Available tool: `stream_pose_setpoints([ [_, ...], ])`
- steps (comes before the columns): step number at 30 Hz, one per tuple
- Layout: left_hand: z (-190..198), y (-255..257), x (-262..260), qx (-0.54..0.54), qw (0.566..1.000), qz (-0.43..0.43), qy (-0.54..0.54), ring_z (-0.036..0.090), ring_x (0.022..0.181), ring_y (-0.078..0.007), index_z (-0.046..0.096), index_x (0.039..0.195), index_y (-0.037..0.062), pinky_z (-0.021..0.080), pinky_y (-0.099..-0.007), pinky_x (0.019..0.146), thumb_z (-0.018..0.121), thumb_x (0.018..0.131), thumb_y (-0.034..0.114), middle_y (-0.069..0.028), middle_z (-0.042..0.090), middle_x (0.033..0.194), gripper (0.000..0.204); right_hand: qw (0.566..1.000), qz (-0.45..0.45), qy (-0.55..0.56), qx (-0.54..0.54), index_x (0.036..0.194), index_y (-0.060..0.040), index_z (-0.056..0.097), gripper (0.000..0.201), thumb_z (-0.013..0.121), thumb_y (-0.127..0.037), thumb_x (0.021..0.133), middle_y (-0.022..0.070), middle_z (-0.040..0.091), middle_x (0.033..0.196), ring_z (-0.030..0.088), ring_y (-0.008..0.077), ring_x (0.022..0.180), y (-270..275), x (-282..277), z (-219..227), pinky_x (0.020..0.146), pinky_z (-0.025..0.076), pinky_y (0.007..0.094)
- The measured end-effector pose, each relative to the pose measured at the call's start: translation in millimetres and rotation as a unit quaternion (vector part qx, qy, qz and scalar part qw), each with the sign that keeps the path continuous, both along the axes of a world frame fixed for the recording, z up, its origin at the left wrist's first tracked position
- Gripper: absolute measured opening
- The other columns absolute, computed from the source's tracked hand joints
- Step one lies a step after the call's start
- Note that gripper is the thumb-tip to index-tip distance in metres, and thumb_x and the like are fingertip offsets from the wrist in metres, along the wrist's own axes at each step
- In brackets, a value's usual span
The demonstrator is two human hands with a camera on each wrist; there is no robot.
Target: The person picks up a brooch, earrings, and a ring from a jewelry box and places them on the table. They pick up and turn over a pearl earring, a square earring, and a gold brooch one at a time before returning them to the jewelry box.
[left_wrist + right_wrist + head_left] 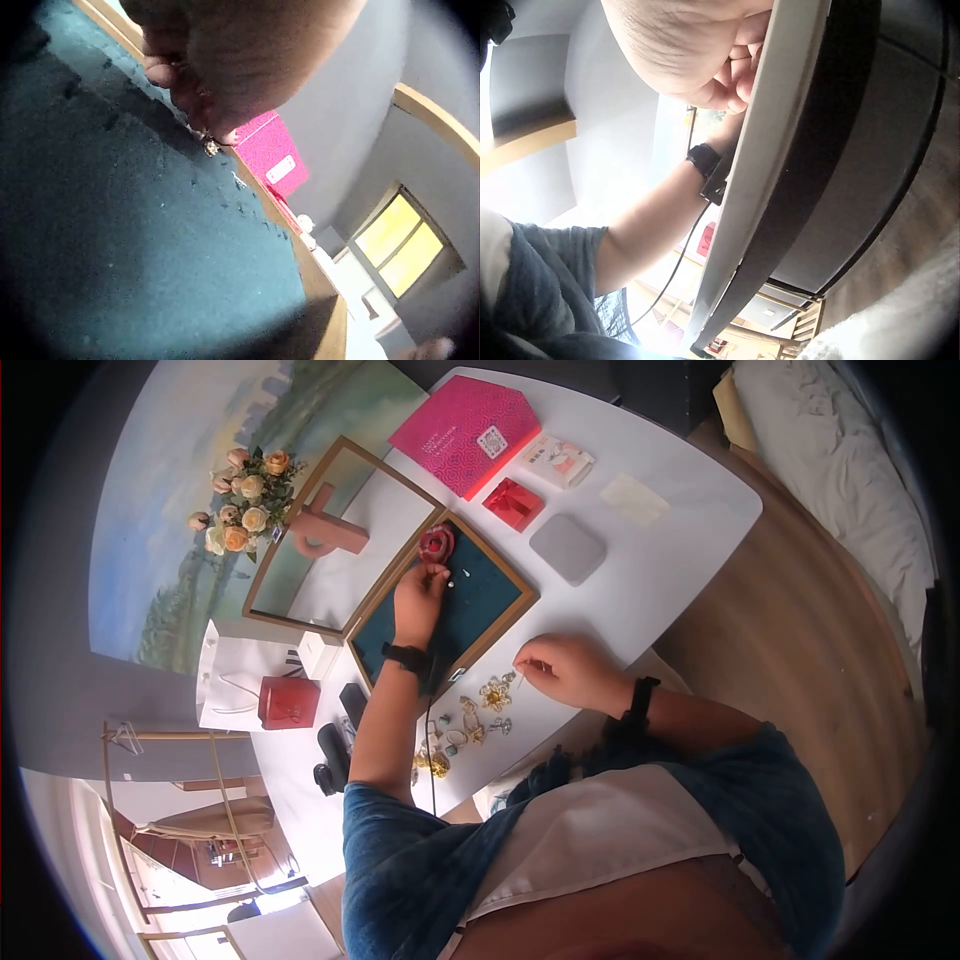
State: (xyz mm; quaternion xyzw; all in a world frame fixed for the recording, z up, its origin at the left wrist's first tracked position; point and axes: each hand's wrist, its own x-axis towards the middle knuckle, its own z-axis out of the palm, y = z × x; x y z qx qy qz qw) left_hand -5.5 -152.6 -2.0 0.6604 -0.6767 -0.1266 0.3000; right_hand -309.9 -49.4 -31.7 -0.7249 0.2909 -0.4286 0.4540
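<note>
In the head view, my left hand [420, 602] is over the dark green lining [470, 622] of an open wooden-framed case, beside a red round ornament [436, 544]. Its fingertips pinch a small gold, sparkling piece [211, 148], seen in the left wrist view. A small silvery piece [238, 180] lies on the lining. My right hand [572, 672] is at the table's near edge, with thumb and fingers pinched around a thin pale piece [520, 680], too small to identify. Gold flower jewelry [495, 693] lies close by. In the right wrist view, that hand's [697, 52] fingers are curled.
The case's glass lid [343, 444] stands open at left, near a pink stand [335, 532] and flowers [240, 510]. Beyond are a pink box [465, 435], red box [513, 506] and grey case [568, 548]. Bags [288, 703], black items [335, 755] and more jewelry [440, 764] lie nearer.
</note>
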Motion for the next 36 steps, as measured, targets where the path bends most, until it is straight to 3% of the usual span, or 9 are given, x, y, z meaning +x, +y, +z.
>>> stream_pose_setpoints([
  [3, -2.2, 6.1, 2.4, -0.021, 0.999, -0.017, -0.019, 0.071, 0.083, -0.015, 0.072, 0.105, -0.0024, 0.055, -0.0307, 0.076, 0.076, 0.097, 0.011, -0.0074, 0.077, 0.092, 0.016, 1.0, -0.002, 0.002, 0.0, 0.096, -0.0072, 0.074, 0.007, 0.072, -0.013, 0.093, 0.0098, 0.073, 0.085, 0.07, 0.0278, 0.075, 0.5, -0.3, 0.1, 0.069, 0.054, 0.0387],
  [9, 19.6, 24.7, -10.2, 0.004, 0.997, 0.046, 0.057, 0.074, 0.081, -0.0249, 0.074, 0.102, 0.0006, 0.056, -0.0344, 0.076, 0.079, 0.094, 0.015, -0.0156, 0.076, 0.093, 0.017, 1.0, -0.001, 0.0, -0.004, 0.096, -0.0072, 0.074, 0.007, 0.073, -0.013, 0.093, 0.0095, 0.073, 0.085, 0.07, 0.0276, 0.075, -0.2, 1.4, -3.1, 0.068, 0.055, 0.0388],
  [15, 16.1, 26.0, -10.2, -0.053, 0.992, -0.061, -0.1, 0.074, 0.087, -0.0291, 0.074, 0.106, -0.0003, 0.057, -0.0377, 0.078, 0.076, 0.095, 0.012, -0.0166, 0.075, 0.098, 0.017, 1.0, 0.004, 0.011, 0.003, 0.096, -0.0066, 0.073, 0.007, 0.072, -0.013, 0.094, 0.0095, 0.073, 0.084, 0.07, 0.0272, 0.075, 0.8, 0.6, 0.5, 0.068, 0.055, 0.038],
  [19, 20.9, 23.3, -15.7, -0.054, 0.983, -0.075, -0.157, 0.07, 0.096, -0.0372, 0.076, 0.099, 0.0035, 0.056, -0.0443, 0.084, 0.076, 0.092, 0.014, -0.0164, 0.073, 0.102, 0.013, 0.999, -0.008, -0.006, -0.037, 0.098, -0.0061, 0.073, 0.007, 0.074, -0.013, 0.097, 0.0061, 0.071, 0.083, 0.066, 0.0177, 0.066, 0.3, 1.9, -6.0, 0.062, 0.052, 0.0314],
  [24, 13.4, 17.7, -9.4, -0.041, 0.98, -0.033, -0.191, 0.07, 0.096, -0.0381, 0.077, 0.1, 0.0058, 0.056, -0.0444, 0.085, 0.076, 0.093, 0.018, -0.0169, 0.073, 0.101, 0.015, 1.0, 0.0, 0.004, -0.029, 0.098, -0.006, 0.073, 0.007, 0.073, -0.012, 0.096, 0.0062, 0.071, 0.083, 0.067, 0.0182, 0.067, 0.2, 1.3, -4.4, 0.063, 0.053, 0.0316],
  [27, 1.4, 11.8, 2.6, -0.079, 0.983, 0.011, -0.166, 0.07, 0.096, -0.0366, 0.077, 0.102, 0.0063, 0.056, -0.0436, 0.084, 0.075, 0.094, 0.021, -0.0178, 0.073, 0.101, 0.016, 1.0, -0.004, -0.005, -0.016, 0.097, -0.0063, 0.073, 0.007, 0.072, -0.013, 0.095, 0.0095, 0.072, 0.084, 0.07, 0.0262, 0.074, 0.8, 1.9, -3.1, 0.068, 0.054, 0.0376],
  [30, 34.3, 24.5, -21.7, 0.015, 0.994, 0.071, -0.079, 0.07, 0.095, -0.0346, 0.075, 0.101, 0.005, 0.055, -0.0417, 0.082, 0.073, 0.096, 0.017, -0.0175, 0.072, 0.1, 0.013, 1.0, 0.005, -0.018, 0.014, 0.099, -0.0062, 0.073, 0.008, 0.071, -0.014, 0.097, 0.0088, 0.073, 0.085, 0.07, 0.0235, 0.075, -0.2, 0.9, -3.3, 0.069, 0.055, 0.0352],
  [33, 50.6, 58.9, -45.7, -0.026, 0.993, -0.117, -0.017, 0.072, 0.091, -0.0254, 0.074, 0.103, 0.0029, 0.055, -0.0351, 0.08, 0.074, 0.095, 0.01, -0.0131, 0.073, 0.096, 0.01, 0.995, 0.002, -0.086, 0.046, 0.103, -0.0047, 0.073, 0.011, 0.07, -0.015, 0.1, 0.0069, 0.073, 0.088, 0.07, 0.0181, 0.076, -3.7, 3.9, -15.2, 0.071, 0.055, 0.032],
  [36, 72.0, 100.0, -82.2, 0.119, 0.956, -0.268, -0.02, 0.07, 0.091, -0.0286, 0.073, 0.103, 0.0022, 0.055, -0.038, 0.078, 0.072, 0.095, 0.005, -0.0121, 0.07, 0.098, 0.009, 0.983, 0.027, -0.12, 0.138, 0.107, -0.0026, 0.072, 0.014, 0.069, -0.016, 0.102, 0.0057, 0.072, 0.09, 0.068, 0.0138, 0.078, -4.6, 1.4, -13.2, 0.072, 0.055, 0.0298],
])
